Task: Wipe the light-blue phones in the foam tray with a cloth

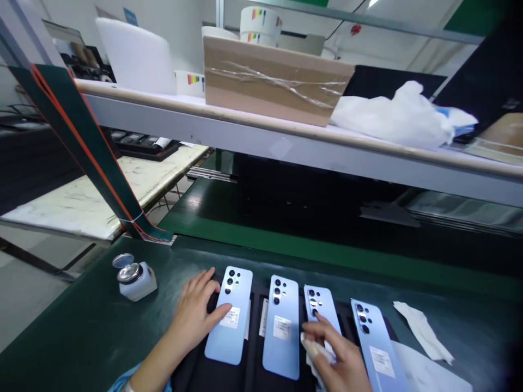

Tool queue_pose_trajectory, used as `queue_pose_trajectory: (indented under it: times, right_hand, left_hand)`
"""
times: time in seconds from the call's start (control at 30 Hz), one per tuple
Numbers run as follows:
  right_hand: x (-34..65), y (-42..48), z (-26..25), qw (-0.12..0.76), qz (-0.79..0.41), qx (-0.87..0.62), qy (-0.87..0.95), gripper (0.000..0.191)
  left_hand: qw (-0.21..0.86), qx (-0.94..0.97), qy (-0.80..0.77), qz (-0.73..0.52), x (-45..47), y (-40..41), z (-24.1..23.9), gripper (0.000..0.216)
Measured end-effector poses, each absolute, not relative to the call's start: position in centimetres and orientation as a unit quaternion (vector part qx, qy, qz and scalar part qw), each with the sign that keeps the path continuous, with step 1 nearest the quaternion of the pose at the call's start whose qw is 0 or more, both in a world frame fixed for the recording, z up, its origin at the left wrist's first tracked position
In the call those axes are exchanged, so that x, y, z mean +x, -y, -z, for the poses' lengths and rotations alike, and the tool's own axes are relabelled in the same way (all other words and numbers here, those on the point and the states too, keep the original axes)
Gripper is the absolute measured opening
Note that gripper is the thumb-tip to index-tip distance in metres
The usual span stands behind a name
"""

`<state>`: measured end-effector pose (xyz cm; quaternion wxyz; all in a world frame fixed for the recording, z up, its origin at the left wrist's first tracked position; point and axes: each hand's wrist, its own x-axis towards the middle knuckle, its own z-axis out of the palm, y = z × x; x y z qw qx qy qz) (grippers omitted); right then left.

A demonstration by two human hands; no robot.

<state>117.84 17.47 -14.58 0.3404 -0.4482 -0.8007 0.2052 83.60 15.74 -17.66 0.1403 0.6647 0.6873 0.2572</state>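
Several light-blue smartphones lie back-up in a row on a dark tray, each with a camera cluster and a white label. My left hand lies beside the leftmost smartphone, fingers spread and the thumb over its label. Next to it is a second smartphone, with neither hand on it. My right hand pinches a white wipe over the third smartphone, hiding its lower part. At the right end rests another smartphone, partly behind that hand.
A white dispenser bottle with its metal lid up stands at the left. A folded white tissue and a pale sheet lie at the right. Above the green bench, a shelf carries a cardboard box, label rolls and a white bag.
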Motion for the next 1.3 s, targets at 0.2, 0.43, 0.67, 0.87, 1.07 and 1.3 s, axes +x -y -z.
queue_pose_trajectory:
  times: [0.2,0.43,0.67,0.87,1.07,1.3]
  right_hand:
    - [118.4,-14.5,17.8,0.415,-0.191,-0.456,0.764,0.010]
    - [118.7,-15.1,17.3,0.438,-0.213,-0.412,0.770,0.012]
    - [119.5,-14.6,17.0,0.479,-0.197,-0.362,0.775,0.009]
    - [119.7,-13.8,16.7,0.479,-0.239,-0.376,0.756,0.006]
    - [119.3,-13.1,16.0,0.447,-0.297,-0.355,0.765,0.008]
    - [119.2,-13.1,15.9,0.441,-0.295,-0.368,0.763,0.007]
  left_hand:
    - [0.145,0.635,-0.739,-0.169,85.0,-15.5,17.9,0.047]
    - [0.210,0.590,-0.691,-0.361,87.7,-15.1,15.4,0.027]
    - [0.378,0.513,-0.639,-0.431,90.1,-12.5,12.8,0.038]
    - [0.554,0.452,-0.571,-0.403,90.1,-7.7,12.5,0.046]
    - [0.431,0.540,-0.676,-0.257,91.6,-4.7,13.4,0.028]
    - [0.306,0.607,-0.726,-0.109,91.5,-4.8,11.7,0.030]
